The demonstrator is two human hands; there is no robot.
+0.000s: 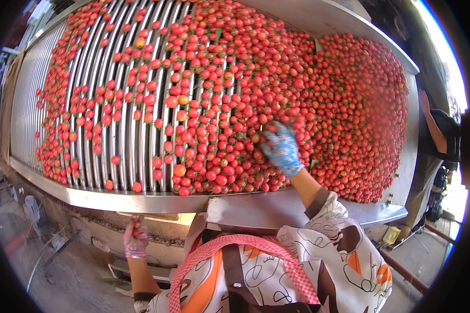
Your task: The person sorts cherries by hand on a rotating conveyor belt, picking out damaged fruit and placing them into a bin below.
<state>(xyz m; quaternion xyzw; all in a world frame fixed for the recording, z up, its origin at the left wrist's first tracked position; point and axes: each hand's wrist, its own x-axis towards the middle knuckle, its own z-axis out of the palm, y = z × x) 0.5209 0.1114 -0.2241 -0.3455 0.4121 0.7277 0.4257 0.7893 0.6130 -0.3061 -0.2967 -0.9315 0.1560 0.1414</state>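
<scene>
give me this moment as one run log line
blue-gloved right hand: among red tomatoes, grip unclear | pink-gloved left hand: outside near metal rim, holding small reddish item | metal rollers: partly covered by tomatoes

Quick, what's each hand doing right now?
Left hand: closed, holding a small reddish thing.
Right hand: down among the tomatoes; can't tell whether it grips any.

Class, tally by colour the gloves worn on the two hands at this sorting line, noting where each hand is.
Blue patterned glove, right hand among the tomatoes: 1
Pink glove, left hand beyond the line's near edge: 1
Total: 2
</scene>
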